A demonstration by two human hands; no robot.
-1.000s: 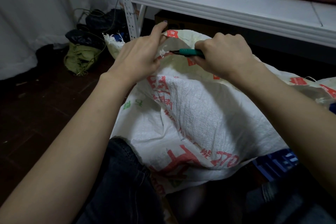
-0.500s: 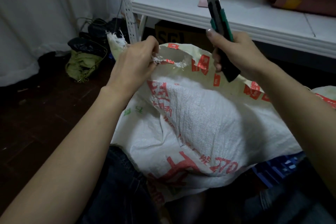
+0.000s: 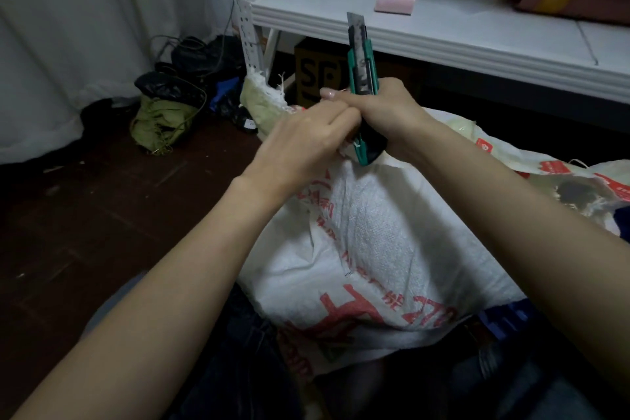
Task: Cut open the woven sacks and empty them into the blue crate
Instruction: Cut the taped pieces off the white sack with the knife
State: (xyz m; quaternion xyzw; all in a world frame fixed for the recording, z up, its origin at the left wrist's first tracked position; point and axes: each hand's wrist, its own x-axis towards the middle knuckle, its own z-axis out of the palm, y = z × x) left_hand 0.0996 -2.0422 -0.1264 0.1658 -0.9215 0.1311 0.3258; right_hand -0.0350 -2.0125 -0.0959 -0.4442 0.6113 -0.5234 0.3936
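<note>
The sack (image 3: 368,242) sags over the crate (image 3: 504,320), which peeks from beneath its right edge, handy for tipping. At the sack's mouth the left hand (image 3: 306,143) curls, pinching I can't tell what. The right hand (image 3: 392,112) grips the knife (image 3: 361,58) blade-up, clear of the sack.

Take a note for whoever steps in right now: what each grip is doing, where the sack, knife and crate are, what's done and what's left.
Right grip: holds the knife upright, blade out, pointing up, off the sack.
Left grip: fingers curled against the knife's handle at the sack's top edge; what it holds is hidden.
Sack: on the lap, bulging, top edge frayed.
Crate: a blue corner shows under the sack's right side.
Done: the top looks cut.
Left: open it fully and empty it into the crate.
</note>
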